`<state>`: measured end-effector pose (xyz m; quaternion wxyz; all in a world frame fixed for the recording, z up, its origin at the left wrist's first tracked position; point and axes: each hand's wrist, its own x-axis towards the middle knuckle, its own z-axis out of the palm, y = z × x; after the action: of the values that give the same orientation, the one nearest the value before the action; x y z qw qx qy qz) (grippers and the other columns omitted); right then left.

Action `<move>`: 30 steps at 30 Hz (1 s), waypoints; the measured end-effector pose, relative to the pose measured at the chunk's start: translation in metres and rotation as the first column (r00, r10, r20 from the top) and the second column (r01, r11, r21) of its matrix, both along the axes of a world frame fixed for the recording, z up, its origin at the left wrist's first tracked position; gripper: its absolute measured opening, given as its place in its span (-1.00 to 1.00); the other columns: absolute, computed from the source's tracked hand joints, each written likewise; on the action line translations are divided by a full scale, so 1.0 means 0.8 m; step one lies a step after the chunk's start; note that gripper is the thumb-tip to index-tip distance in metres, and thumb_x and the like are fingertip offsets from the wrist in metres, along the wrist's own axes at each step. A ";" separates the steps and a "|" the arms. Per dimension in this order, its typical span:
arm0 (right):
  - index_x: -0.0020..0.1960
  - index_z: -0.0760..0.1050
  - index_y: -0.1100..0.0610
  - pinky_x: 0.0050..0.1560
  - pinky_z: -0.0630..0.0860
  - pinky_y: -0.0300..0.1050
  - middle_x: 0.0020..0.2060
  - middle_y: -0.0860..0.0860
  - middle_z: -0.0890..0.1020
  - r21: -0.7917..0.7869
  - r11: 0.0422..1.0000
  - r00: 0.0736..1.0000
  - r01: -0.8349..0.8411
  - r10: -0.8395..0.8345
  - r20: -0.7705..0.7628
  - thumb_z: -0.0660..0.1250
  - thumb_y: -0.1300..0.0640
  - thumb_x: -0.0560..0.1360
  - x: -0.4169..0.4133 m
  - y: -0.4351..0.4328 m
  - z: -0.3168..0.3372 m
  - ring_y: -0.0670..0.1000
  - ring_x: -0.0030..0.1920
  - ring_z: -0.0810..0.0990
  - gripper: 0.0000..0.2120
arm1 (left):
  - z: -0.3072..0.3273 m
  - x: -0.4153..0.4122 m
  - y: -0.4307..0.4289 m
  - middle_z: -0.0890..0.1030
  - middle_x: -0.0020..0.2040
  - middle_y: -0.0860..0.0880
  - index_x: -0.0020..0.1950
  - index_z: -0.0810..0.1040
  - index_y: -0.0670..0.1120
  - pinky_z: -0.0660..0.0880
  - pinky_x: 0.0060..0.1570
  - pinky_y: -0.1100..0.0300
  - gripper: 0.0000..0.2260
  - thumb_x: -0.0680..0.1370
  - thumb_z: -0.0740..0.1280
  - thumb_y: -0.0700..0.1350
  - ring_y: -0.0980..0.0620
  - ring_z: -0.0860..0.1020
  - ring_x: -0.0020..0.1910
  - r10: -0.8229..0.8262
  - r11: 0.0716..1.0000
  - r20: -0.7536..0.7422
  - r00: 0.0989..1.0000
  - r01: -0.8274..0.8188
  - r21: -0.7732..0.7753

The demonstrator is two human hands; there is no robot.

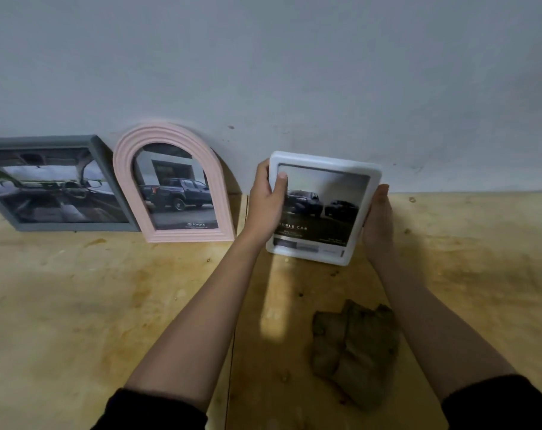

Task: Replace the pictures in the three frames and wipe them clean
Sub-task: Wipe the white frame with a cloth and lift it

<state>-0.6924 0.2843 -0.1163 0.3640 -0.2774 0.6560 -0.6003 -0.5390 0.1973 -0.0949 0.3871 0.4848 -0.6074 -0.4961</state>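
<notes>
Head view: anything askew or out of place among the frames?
The white frame is tilted, held between left hand and right hand, not against the wall like the pink frame and grey frame.

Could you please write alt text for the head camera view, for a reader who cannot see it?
Two hands, left hand and right hand, hold a white frame upright on a wooden table by a wall. To its left lean a pink arched frame and grey frame; a brown cloth lies nearer.

Plain grey wall (294, 72); stained plywood tabletop (77, 305)
</notes>
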 end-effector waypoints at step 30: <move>-0.16 0.53 0.07 0.35 0.33 0.13 0.11 -0.02 0.62 0.494 0.824 0.413 -0.276 0.566 -0.713 0.37 0.23 0.40 0.036 0.254 -0.002 0.04 0.36 0.40 -0.92 | -0.096 0.068 0.294 0.51 0.07 0.01 0.10 0.55 -0.04 0.47 0.02 0.15 -0.81 0.59 0.18 -0.05 0.05 0.49 0.00 -0.515 0.854 0.307 0.801 0.512 0.096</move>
<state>-0.6639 0.4873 -0.1178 0.1822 -0.6279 0.7370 -0.1715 -0.4843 0.4322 -0.1718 0.1323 0.3781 -0.7684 -0.4991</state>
